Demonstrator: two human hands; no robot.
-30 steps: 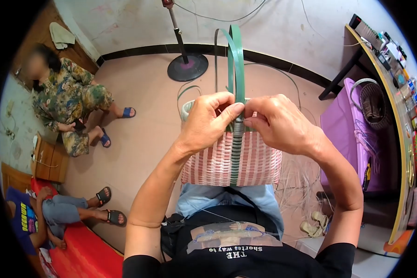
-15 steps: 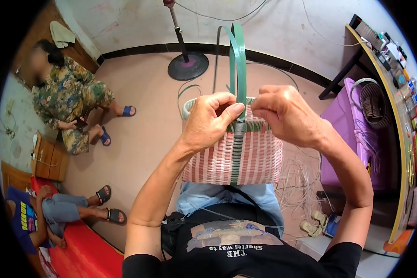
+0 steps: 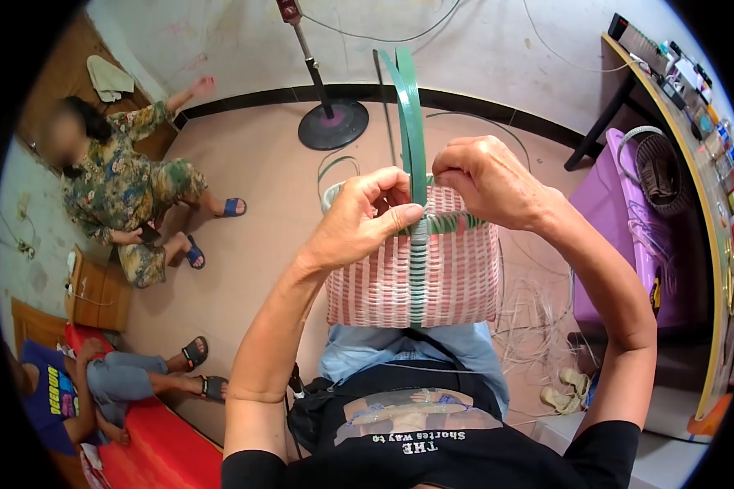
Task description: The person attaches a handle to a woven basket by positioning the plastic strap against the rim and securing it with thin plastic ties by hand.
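A pink-and-white woven basket (image 3: 371,289) rests upright on my lap, with a green band down its front and green wrapping along its rim. Flat green straps form a tall handle (image 3: 412,122) that rises from the rim. My left hand (image 3: 365,213) is closed around the foot of this handle, its thumb pressed on the front where the strap meets the rim. On the other side, just above the rim, my right hand (image 3: 497,183) is pinched closed. Whatever lies between its fingertips is too small or too hidden to name.
Loose pale strips (image 3: 538,326) lie on the floor at right. Beyond them stand a purple bin (image 3: 603,204) holding a dark basket (image 3: 661,175) and a cluttered table (image 3: 669,106). A stand base (image 3: 333,124) is by the wall. Two people sit at left.
My right hand has moved slightly left and down, closer to the handle. My left hand keeps its hold at the handle's foot. The seated person at upper left has stretched out an arm.
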